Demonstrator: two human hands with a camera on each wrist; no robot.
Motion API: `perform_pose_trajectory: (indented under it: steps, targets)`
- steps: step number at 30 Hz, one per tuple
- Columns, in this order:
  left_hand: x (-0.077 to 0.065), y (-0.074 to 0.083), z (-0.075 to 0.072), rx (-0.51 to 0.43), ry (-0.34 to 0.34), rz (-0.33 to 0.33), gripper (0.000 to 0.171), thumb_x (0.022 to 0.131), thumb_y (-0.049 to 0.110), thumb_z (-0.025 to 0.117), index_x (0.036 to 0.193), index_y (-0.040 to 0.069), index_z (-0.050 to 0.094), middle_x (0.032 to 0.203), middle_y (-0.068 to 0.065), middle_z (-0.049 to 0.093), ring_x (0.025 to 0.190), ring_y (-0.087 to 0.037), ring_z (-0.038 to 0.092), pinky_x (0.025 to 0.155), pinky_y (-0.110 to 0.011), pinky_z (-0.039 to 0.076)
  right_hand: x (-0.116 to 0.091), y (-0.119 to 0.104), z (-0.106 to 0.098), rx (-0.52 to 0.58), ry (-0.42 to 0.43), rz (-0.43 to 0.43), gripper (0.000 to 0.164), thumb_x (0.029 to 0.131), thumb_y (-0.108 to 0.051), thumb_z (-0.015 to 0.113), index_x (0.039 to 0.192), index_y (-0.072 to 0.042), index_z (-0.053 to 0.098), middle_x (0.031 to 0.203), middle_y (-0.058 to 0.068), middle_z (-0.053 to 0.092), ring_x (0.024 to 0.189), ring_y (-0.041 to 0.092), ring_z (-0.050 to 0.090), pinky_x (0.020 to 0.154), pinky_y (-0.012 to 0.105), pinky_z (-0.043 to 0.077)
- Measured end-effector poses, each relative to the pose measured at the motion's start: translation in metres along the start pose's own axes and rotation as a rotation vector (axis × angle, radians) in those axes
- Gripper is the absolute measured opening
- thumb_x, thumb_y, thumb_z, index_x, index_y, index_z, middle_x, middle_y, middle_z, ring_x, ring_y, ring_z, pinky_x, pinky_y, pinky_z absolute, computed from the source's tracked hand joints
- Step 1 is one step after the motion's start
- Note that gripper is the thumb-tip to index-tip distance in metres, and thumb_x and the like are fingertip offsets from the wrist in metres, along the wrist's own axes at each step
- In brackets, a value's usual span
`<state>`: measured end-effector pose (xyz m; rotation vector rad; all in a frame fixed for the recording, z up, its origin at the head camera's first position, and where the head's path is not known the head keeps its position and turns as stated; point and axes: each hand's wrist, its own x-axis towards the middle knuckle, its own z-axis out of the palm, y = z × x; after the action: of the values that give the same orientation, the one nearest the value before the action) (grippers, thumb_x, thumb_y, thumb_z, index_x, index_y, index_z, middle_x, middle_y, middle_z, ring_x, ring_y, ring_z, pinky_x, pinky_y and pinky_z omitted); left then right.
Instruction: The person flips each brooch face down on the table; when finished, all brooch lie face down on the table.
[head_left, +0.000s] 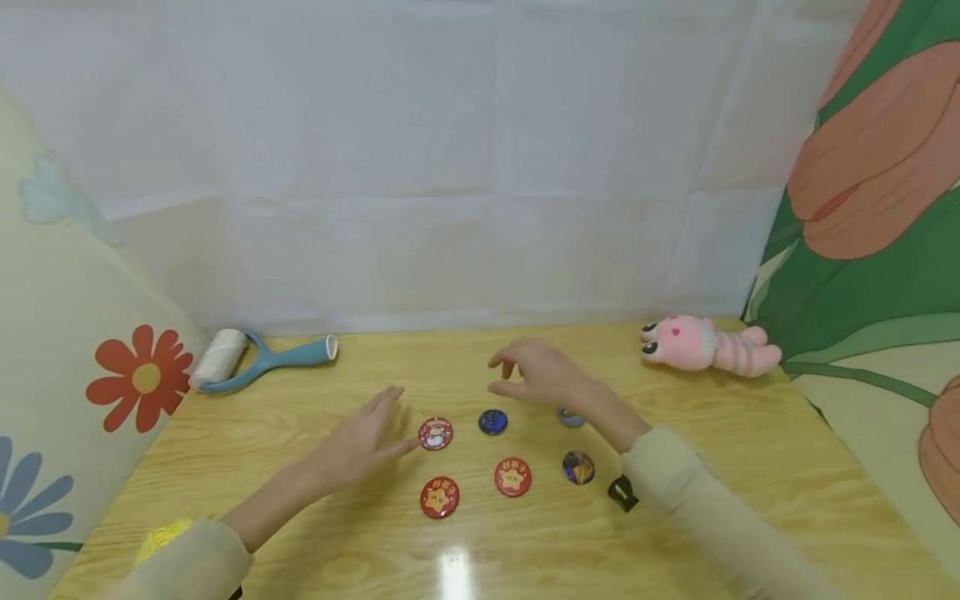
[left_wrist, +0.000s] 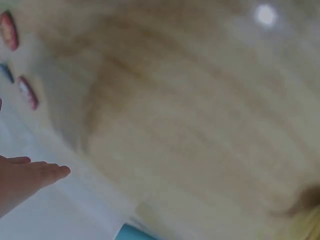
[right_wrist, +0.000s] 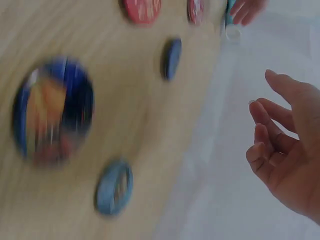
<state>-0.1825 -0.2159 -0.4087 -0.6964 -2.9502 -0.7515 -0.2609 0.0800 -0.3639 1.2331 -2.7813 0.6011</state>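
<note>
Over the left part of the table my left hand (head_left: 354,443) is held with fingers extended and nothing in it. Its thumb tip is right at the edge of a red round badge (head_left: 436,434) with a white figure. My right hand (head_left: 542,372) hovers behind a dark blue badge (head_left: 492,422), its fingers loosely bent around empty air. Its wrist partly hides a light blue badge (right_wrist: 114,188). Closer to the front lie two red badges with yellow stars, one left (head_left: 439,497) and one right (head_left: 513,477), and a blue-and-orange badge (head_left: 578,468).
A small black object (head_left: 622,493) lies beside the right sleeve. At the back left is a blue-handled lint roller (head_left: 270,362); at the back right, a pink plush toy (head_left: 708,346). Something yellow (head_left: 163,537) shows behind the left sleeve. White cloth (head_left: 465,167) hangs behind the table.
</note>
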Motion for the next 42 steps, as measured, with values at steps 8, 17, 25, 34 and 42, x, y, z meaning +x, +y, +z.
perform_pose_trajectory:
  steps: [8,17,25,34,42]
  targets:
    - [-0.011,-0.008,0.027,-0.004,0.006,0.02,0.078,0.093,0.041,0.065,0.139,-0.015,0.038,0.144,-0.037,0.033,0.135,-0.052,0.029,0.107,-0.064,0.024,0.026,-0.035,0.053,-0.006,-0.231,0.034,0.056,0.086,-0.04,0.074,0.128,-0.006,0.06,0.078,-0.01,0.063,0.07,0.003,0.057,0.068,0.017,0.048]
    - [-0.015,-0.007,0.044,0.139,0.058,0.026,0.071,0.089,0.045,0.068,0.13,-0.01,0.053,0.139,-0.034,0.042,0.132,-0.049,0.037,0.103,-0.069,0.028,0.027,-0.048,0.084,-0.158,-0.283,-0.041,0.05,0.083,-0.048,0.074,0.117,-0.011,0.065,0.097,-0.006,0.065,0.085,0.005,0.057,0.078,0.018,0.049]
    - [-0.011,-0.007,0.05,0.092,0.133,0.057,0.054,0.088,0.033,0.072,0.124,-0.006,0.06,0.134,-0.034,0.048,0.129,-0.049,0.041,0.103,-0.066,0.03,0.028,-0.047,0.09,-0.161,-0.228,-0.031,0.041,0.084,-0.04,0.075,0.114,-0.013,0.066,0.096,-0.006,0.065,0.082,0.004,0.057,0.076,0.017,0.049]
    - [0.0,-0.009,0.05,0.099,0.159,0.099,0.052,0.086,0.027,0.074,0.123,-0.007,0.061,0.133,-0.033,0.05,0.129,-0.048,0.042,0.102,-0.066,0.032,0.028,-0.045,0.09,-0.295,-0.181,-0.083,0.038,0.089,-0.047,0.068,0.11,-0.015,0.067,0.092,-0.007,0.062,0.076,0.003,0.055,0.069,0.016,0.049]
    - [0.003,-0.005,0.052,0.094,0.147,0.1,0.049,0.087,0.023,0.074,0.122,-0.008,0.061,0.133,-0.035,0.048,0.129,-0.049,0.041,0.103,-0.067,0.031,0.027,-0.047,0.094,-0.461,-0.211,-0.133,0.039,0.096,-0.047,0.056,0.11,-0.013,0.066,0.096,-0.003,0.061,0.079,0.007,0.057,0.068,0.019,0.052]
